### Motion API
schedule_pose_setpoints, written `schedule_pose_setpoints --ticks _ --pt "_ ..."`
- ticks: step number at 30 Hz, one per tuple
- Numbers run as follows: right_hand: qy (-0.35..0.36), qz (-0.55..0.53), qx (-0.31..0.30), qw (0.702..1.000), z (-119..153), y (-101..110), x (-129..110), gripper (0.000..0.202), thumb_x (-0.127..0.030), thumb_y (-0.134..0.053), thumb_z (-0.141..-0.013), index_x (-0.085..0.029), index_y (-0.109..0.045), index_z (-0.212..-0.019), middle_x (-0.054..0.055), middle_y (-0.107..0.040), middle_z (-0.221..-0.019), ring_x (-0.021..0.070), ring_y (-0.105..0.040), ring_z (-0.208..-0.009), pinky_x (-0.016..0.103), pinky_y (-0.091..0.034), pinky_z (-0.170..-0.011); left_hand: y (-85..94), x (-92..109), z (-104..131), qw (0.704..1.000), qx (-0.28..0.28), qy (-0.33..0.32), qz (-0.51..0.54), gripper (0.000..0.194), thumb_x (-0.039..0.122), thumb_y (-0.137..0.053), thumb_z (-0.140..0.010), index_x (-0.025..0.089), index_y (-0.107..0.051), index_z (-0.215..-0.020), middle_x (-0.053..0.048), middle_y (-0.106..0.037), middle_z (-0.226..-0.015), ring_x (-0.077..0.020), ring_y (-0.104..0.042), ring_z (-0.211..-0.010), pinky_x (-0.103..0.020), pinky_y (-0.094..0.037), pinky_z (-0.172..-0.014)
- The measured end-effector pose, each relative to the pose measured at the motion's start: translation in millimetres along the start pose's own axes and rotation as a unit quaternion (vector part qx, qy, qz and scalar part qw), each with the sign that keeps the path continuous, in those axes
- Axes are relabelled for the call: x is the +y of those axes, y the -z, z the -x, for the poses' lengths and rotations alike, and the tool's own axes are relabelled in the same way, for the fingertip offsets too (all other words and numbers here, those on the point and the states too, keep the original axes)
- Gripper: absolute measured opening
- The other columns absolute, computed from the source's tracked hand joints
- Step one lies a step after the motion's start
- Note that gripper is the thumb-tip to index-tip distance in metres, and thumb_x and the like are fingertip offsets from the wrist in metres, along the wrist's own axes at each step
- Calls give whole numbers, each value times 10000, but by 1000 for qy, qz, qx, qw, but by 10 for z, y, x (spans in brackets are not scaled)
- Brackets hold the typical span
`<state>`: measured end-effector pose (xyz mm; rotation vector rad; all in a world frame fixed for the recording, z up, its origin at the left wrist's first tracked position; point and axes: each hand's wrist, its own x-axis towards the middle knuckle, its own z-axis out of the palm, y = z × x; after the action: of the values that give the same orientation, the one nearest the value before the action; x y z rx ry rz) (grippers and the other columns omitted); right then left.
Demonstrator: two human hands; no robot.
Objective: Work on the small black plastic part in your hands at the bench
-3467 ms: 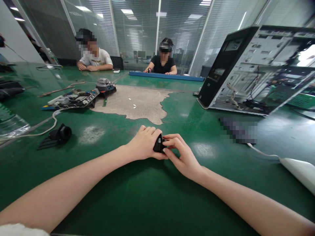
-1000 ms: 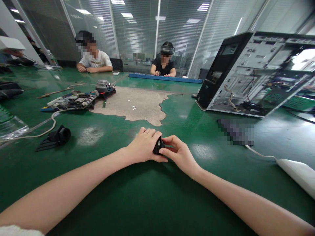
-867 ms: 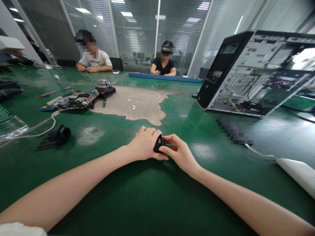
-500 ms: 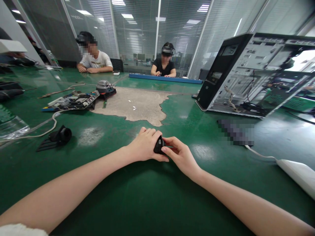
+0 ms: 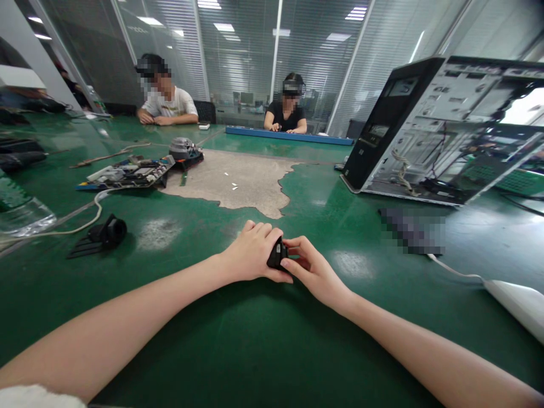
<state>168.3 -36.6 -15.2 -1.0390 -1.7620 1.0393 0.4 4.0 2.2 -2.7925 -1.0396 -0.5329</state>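
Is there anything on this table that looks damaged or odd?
Yes: the green covering looks torn away mid-table, leaving a ragged greyish patch. At right, the computer case lacks its side panel, exposing the inside.

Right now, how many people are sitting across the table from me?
2: a person in white on the far side, left of centre, and a person in black behind the long blue bar. Others may be partly hidden at far left.

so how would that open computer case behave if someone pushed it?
Likely stiff: the computer case has a boxy, metal-looking frame. Probably lighter than its bulk suggests, since the open side shows a largely hollow inside. The loose wires in there could swing or snag.
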Motion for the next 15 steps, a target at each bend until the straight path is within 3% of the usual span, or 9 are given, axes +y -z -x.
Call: schedule_pose_setpoints --ticks 6,15 --pt "47 25 -12 999 35 1 10 276 -205 -549 -788 -226 -448 -1044 50 -508 -1020 189 -531 -980 332 -503 -770 -9 -6 4 1000 5 -1 -3 763 760 -476 -576 114 -487 -982 -88 -553 -878 -248 -508 -808 -362 -302 -741" --pt "15 31 11 999 8 -2 6 207 -235 -512 -818 -219 -448 -1014 42 -535 -990 177 -563 -933 331 -501 -758 -2 -13 -4 1000 -3 2 9 754 751 -500 -566 121 -483 -979 -84 -553 -893 -244 -509 -831 -360 -305 -751"
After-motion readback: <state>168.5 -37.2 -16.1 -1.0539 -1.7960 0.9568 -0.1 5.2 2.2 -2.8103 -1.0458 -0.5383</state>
